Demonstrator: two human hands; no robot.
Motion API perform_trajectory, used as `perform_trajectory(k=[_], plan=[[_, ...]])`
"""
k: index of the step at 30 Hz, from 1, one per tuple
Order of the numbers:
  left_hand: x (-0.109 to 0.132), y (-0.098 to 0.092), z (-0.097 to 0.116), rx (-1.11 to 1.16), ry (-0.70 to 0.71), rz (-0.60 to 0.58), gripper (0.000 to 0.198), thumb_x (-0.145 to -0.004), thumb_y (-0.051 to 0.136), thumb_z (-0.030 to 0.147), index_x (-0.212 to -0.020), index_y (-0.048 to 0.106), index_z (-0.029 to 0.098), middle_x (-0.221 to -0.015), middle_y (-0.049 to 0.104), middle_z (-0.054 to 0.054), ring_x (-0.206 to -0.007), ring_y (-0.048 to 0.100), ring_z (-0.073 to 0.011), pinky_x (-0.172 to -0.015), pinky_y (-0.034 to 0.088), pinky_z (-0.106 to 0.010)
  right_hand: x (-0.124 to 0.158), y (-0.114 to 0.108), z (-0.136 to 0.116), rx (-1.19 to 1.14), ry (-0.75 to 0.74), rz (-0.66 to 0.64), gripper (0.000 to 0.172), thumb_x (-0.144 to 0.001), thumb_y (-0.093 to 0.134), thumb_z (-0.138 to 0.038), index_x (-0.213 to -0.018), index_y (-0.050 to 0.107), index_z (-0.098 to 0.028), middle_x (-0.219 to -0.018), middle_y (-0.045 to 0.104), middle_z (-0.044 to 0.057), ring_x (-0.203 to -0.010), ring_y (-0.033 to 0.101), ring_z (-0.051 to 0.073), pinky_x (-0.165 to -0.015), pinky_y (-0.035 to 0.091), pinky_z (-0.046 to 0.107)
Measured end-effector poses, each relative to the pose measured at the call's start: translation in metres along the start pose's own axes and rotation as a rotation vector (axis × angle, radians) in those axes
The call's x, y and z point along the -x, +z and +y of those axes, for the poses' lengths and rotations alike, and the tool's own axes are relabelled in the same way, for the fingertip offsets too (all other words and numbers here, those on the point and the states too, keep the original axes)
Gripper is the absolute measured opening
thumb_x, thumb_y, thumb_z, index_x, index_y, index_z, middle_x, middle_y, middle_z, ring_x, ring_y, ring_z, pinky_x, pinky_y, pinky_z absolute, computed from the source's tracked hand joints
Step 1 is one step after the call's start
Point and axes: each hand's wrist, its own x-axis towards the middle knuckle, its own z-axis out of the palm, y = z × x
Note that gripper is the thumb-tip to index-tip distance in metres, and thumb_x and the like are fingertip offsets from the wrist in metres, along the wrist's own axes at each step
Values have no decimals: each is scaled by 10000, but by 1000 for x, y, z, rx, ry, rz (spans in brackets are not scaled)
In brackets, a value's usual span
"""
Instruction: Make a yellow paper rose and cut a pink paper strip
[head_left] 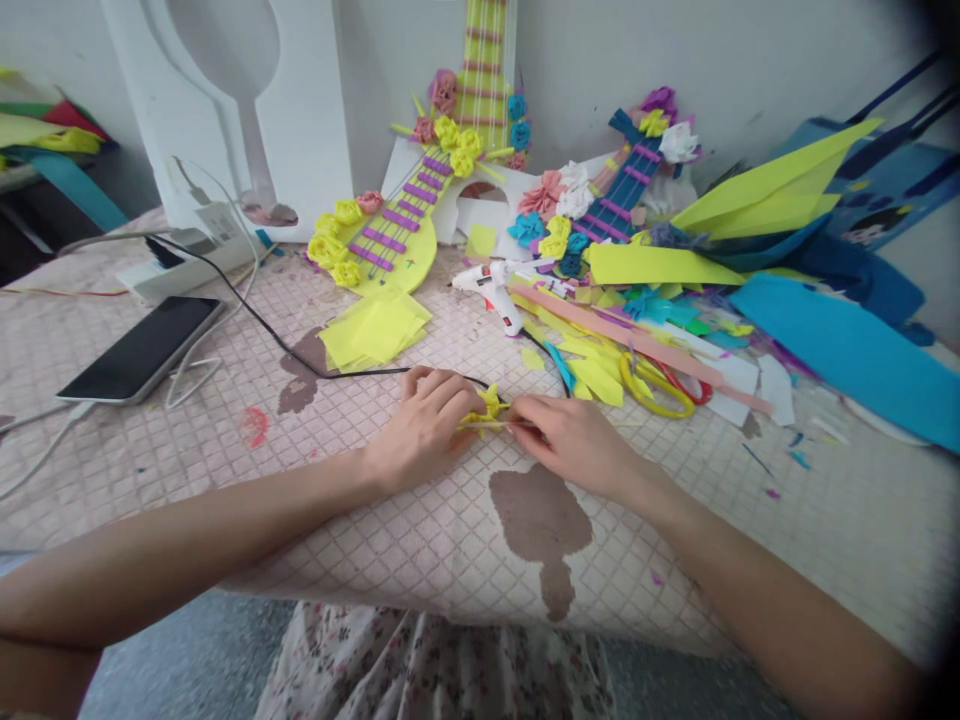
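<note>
My left hand (427, 425) and my right hand (574, 440) meet at the middle of the table, both pinched on a small rolled piece of yellow foam (486, 408) that sits between their fingertips. The fingers of each hand are curled tight around it. A thin stick or strip seems to run through the foam towards my right hand. Just behind the hands lies a stack of yellow foam squares (375, 330). A black cable (300, 355) passes close behind my left hand.
A white glue gun (495, 285) and yellow-handled scissors (660, 385) lie behind my right hand among foam scraps. A yellow foam guitar (405, 235) and a blue one (622, 190) lean at the back. A phone (146, 345) and power strip (187, 262) sit left.
</note>
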Motion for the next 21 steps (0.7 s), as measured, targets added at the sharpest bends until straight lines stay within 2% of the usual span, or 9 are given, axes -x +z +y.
perform_trajectory(k=[10, 21], plan=[[0, -1, 0, 4, 29, -15, 132, -819, 501, 96, -898, 522, 199, -896, 630, -17, -923, 522, -198, -900, 291, -414, -1, -1, 1, -7, 7, -1, 128, -906, 442, -254, -857, 537, -184, -786, 630, 24, -677, 571, 141, -589, 358, 253], [1, -1, -1, -31, 44, -15, 130, -817, 529, 121, -908, 521, 214, -893, 629, -13, -945, 523, -199, -927, 263, -422, 0, -1, 0, -7, 5, -16, 124, -909, 442, -249, -855, 531, -182, -783, 623, 24, -689, 571, 141, -597, 358, 253]])
